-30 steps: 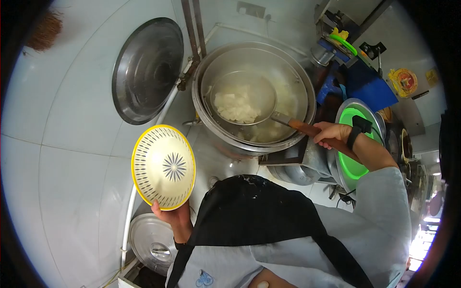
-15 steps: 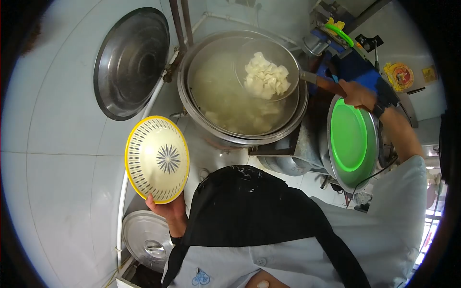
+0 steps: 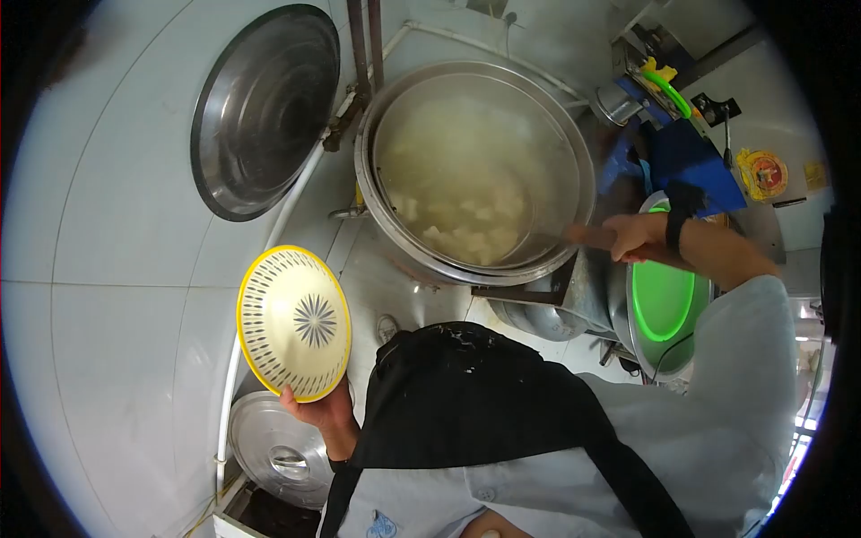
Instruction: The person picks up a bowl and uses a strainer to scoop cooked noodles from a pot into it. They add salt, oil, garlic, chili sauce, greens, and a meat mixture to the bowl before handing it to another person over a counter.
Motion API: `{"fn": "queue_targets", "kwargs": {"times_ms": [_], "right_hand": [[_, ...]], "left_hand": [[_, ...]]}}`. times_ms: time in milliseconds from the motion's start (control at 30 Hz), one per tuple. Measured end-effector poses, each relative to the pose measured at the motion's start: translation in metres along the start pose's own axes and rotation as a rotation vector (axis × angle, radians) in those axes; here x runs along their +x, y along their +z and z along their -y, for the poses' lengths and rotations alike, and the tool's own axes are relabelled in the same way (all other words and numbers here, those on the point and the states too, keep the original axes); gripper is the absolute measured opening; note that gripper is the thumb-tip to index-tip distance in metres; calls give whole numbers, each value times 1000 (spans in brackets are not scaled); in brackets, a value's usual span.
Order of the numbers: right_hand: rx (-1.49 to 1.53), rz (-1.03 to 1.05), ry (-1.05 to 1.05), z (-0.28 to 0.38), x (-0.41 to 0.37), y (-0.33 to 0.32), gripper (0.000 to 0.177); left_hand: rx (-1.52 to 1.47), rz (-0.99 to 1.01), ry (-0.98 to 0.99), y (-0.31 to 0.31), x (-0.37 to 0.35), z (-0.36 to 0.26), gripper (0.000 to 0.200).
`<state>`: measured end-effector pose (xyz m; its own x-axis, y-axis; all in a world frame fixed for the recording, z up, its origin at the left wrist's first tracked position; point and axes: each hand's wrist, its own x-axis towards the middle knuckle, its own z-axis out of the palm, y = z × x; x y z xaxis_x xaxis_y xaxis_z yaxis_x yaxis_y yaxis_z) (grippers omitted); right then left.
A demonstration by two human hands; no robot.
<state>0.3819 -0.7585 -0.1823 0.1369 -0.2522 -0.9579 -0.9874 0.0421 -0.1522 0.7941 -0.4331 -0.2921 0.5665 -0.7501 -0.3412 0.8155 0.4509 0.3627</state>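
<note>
Here, bowl (image 3: 294, 323) stands tilted above left fingers (image 3: 303, 405).

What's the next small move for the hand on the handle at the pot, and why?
Probably raise the handle so its sunken end comes up under the white pieces floating in the pot. The right hand grips it, its far end is hidden under cloudy water, and the bowl in the left hand looks empty.
</note>
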Motion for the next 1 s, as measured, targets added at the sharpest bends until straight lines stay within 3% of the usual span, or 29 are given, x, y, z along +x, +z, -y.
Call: {"fn": "queue_targets", "kwargs": {"times_ms": [33, 167, 300, 367, 767, 1000], "right_hand": [[102, 81, -73, -1, 7, 5, 24], [364, 78, -2, 9, 26, 36, 22], [606, 90, -100, 6, 43, 60, 24], [687, -8, -121, 2, 50, 71, 26], [680, -165, -288, 6, 29, 105, 24], [483, -328, -199, -6, -21, 80, 28]], "left_hand": [[-1, -1, 4, 1, 0, 0, 62], [46, -25, 11, 3, 0, -2, 69], [68, -49, 15, 1, -4, -2, 67], [80, -33, 22, 2, -3, -3, 66], [61, 107, -76, 1, -4, -12, 64], [109, 95, -76, 3, -3, -13, 64]]}}
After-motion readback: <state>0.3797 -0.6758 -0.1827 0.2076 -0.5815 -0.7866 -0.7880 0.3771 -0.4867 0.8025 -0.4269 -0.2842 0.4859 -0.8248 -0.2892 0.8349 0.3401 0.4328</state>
